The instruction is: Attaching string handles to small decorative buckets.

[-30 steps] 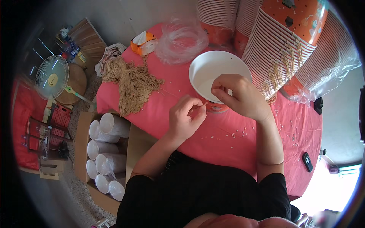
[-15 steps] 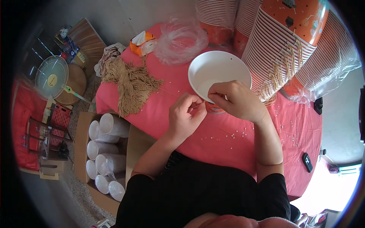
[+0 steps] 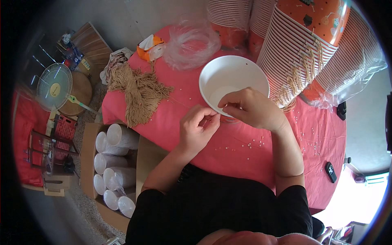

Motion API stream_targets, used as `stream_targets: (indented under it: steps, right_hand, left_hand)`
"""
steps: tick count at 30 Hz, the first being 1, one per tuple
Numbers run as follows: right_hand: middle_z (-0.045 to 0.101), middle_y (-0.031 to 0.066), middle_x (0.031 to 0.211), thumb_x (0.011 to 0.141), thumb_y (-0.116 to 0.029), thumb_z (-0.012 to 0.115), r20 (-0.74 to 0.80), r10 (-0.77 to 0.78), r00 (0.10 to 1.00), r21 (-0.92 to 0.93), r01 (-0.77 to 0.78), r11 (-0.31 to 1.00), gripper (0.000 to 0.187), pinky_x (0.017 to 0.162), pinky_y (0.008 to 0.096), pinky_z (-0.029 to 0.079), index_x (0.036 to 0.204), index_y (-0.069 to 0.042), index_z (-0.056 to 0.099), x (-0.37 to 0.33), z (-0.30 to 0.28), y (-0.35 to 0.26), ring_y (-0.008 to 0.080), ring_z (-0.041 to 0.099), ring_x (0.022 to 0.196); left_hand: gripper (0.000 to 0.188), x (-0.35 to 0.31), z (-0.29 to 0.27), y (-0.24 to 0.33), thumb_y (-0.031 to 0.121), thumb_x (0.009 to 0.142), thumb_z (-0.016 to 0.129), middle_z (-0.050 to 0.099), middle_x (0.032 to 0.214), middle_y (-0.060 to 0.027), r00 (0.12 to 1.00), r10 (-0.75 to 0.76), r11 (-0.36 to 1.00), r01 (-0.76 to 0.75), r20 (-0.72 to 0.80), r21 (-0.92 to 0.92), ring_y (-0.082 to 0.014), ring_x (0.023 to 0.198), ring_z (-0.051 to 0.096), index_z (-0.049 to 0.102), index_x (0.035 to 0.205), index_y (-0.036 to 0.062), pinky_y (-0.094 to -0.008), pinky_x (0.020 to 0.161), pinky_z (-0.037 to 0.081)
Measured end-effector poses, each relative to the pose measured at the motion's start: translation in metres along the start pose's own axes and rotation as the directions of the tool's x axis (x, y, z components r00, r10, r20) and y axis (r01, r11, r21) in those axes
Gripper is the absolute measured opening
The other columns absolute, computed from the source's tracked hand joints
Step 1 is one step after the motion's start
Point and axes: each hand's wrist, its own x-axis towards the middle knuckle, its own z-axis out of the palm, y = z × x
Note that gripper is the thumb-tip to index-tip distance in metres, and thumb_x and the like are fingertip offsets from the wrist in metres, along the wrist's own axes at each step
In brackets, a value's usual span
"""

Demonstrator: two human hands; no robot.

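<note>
Pinching w/ L hand (image 3: 198,128), tips together, by white bucket (image 3: 214,77), ctr of frame; curling R hand (image 3: 257,110) over near edge, can't tell if gripping.

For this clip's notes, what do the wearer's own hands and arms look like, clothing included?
The left hand and right hand are bare, with no gloves or wristwear showing. The plain black fabric top has short sleeves, leaving both forearms uncovered.

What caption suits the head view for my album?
Left hand and right hand at the near rim of a white-lined bucket, between tan strings and stacked buckets.
</note>
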Motion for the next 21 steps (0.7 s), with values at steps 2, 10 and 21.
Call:
stream_targets:
  steps: [2, 10, 21]
  right_hand:
    - [0.07, 0.0125, 0.074, 0.086, -0.006, 0.065, 0.016, -0.033, 0.999, 0.015, 0.033, 0.999, 0.01, 0.061, 0.0328, 0.051, 0.089, 0.002, 0.07, 0.0, 0.0, 0.003, 0.0221, 0.068, 0.066]
    - [0.069, 0.0115, 0.073, 0.082, -0.008, 0.065, 0.112, -0.066, 0.991, -0.079, 0.075, 0.994, 0.007, 0.061, 0.0362, 0.05, 0.086, -0.005, 0.07, -0.001, -0.002, -0.003, 0.0268, 0.066, 0.064]
    - [0.065, 0.0122, 0.071, 0.077, -0.01, 0.062, -0.181, -0.059, 0.982, -0.457, -0.031, 0.889, 0.004, 0.06, 0.0434, 0.051, 0.077, -0.007, 0.061, -0.007, -0.011, 0.002, 0.0329, 0.066, 0.067]
  left_hand:
    - [0.016, -0.002, 0.001, 0.0, -0.006, 0.077, 0.075, 0.062, 0.075, -0.0041, 1.0, 0.005, 1.0, -0.005, 0.004, 0.002, -0.013, 0.065, 0.061, 0.062, 0.085, 0.0017, -0.0257, 0.053, 0.046]
    - [0.017, -0.009, -0.002, 0.004, -0.005, 0.076, 0.077, 0.062, 0.074, -0.0036, 0.999, 0.02, 0.999, -0.021, 0.029, 0.038, -0.0126, 0.061, 0.059, 0.063, 0.083, 0.0033, -0.0261, 0.051, 0.044]
    - [0.034, -0.008, -0.013, 0.0, 0.005, 0.079, 0.079, 0.069, 0.091, -0.0044, 0.966, -0.188, 0.982, 0.182, 0.175, 0.052, -0.0081, 0.058, 0.055, 0.06, 0.107, 0.0031, -0.0228, 0.05, 0.042]
